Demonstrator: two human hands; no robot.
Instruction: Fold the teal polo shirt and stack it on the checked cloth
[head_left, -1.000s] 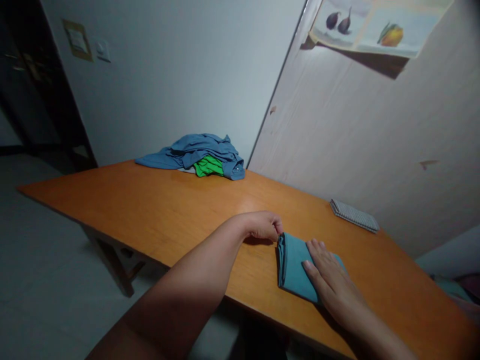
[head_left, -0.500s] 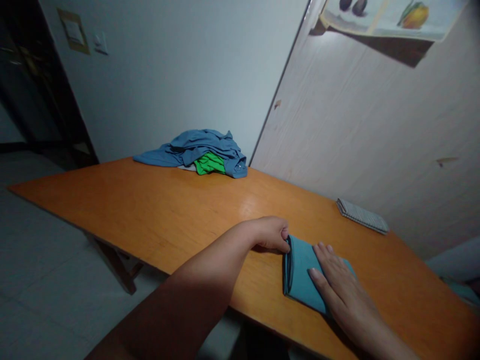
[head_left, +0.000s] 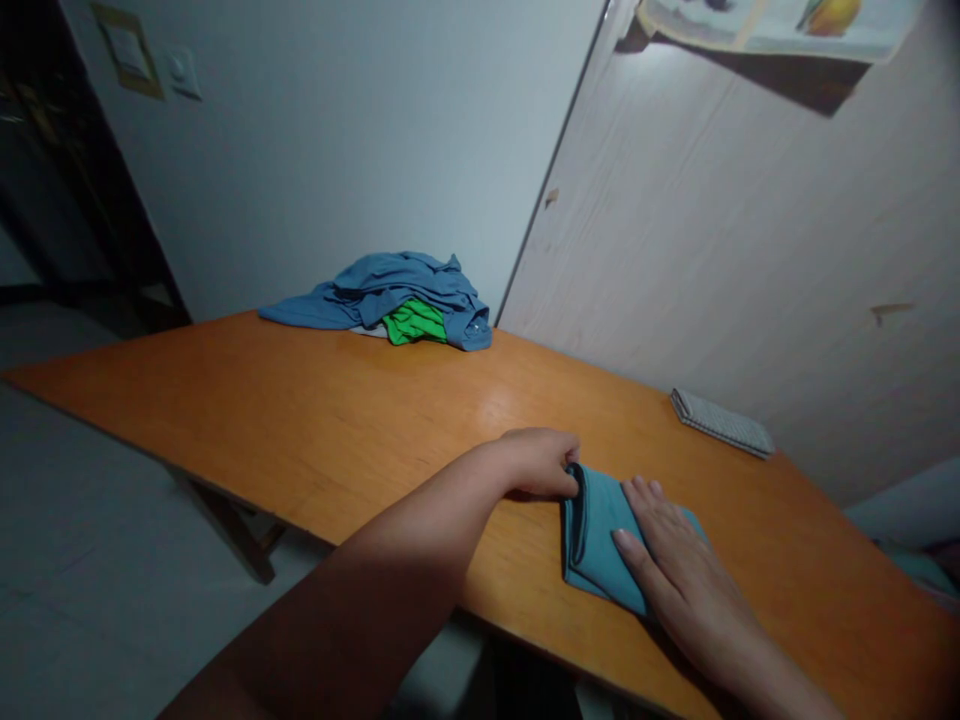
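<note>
A: Item 1, the piece in hand?
B: Folded teal cloth (head_left: 592, 530), lying flat on the desk (head_left: 300, 420) near its front edge, at 4 o'clock in the view.
A: Hands?
B: Left hand (head_left: 540, 462): fingers closed together, pinching the cloth's layered edge at its 10 o'clock corner. Right hand (head_left: 667, 555): flat, fingers extended, palm down on the cloth's 4 o'clock half.
A: Handling note?
B: Judgement only. The fold would sit best with the flat hand pinning the stack while the pinching hand draws the edge taut and squares the layers. A light pull, or the thin fabric may bunch under the palm.
A: Other stock?
B: Crumpled blue garment (head_left: 390, 285) over a green garment (head_left: 414, 322), at 11 o'clock of the cloth, by the wall. Small striped folded cloth (head_left: 721, 422) at 1 o'clock, well apart.
A: Unverified?
B: Cloth's right portion is covered by the right hand. Left fingertips are tucked out of sight, so how many layers they grip cannot be told. Fruit poster (head_left: 780, 20) is cut off by the top edge at 1 o'clock. The room is dim, and the dark doorway (head_left: 45, 200) at 10 o'clock is unreadable.
</note>
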